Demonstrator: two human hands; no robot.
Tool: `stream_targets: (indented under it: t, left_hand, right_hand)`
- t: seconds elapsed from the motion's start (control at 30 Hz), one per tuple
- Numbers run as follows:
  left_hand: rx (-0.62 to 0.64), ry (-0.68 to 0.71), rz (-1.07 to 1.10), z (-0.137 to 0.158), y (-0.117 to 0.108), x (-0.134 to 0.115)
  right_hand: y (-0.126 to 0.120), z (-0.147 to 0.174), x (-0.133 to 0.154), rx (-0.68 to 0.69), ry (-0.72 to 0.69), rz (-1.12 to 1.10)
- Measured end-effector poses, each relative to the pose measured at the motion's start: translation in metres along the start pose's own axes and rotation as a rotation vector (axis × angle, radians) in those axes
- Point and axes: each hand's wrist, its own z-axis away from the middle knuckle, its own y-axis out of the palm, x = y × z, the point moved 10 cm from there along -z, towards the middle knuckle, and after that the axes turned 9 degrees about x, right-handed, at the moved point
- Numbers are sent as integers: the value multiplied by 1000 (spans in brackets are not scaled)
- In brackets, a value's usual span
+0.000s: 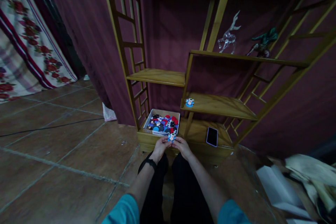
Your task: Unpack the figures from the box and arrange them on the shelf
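Observation:
Between my two hands is a small blue and white figurine (pixel 172 137), held upright by the fingertips. My left hand (pixel 161 146) is closed on its left side, and my right hand (pixel 183 146) pinches it from the right. Just beyond them stands an open cardboard box (pixel 146 128) filled with small figurines in red, blue, black and purple. A similar blue and white figurine (pixel 189 102) stands at the left end of the shelf on the right.
The wooden shelf unit (pixel 157 76) has several levels. A phone (pixel 212 137) lies on its bottom board. A clear glass deer (pixel 228 36) and a dark green figure (pixel 264 43) stand higher up. A cable (pixel 52 126) crosses the tiled floor; white packaging (pixel 282 190) lies at right.

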Motion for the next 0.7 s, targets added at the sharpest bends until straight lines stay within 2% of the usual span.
stream_targets:
  t: [0.23,0.7]
  left_hand:
    - [3,31,-75,2,5,-3]
    - [10,16,-54,-2,-3,-2]
  right_hand:
    - [-3,-1,-1,48,7,15]
    - [-4,-4,-5,-16,-8,48]
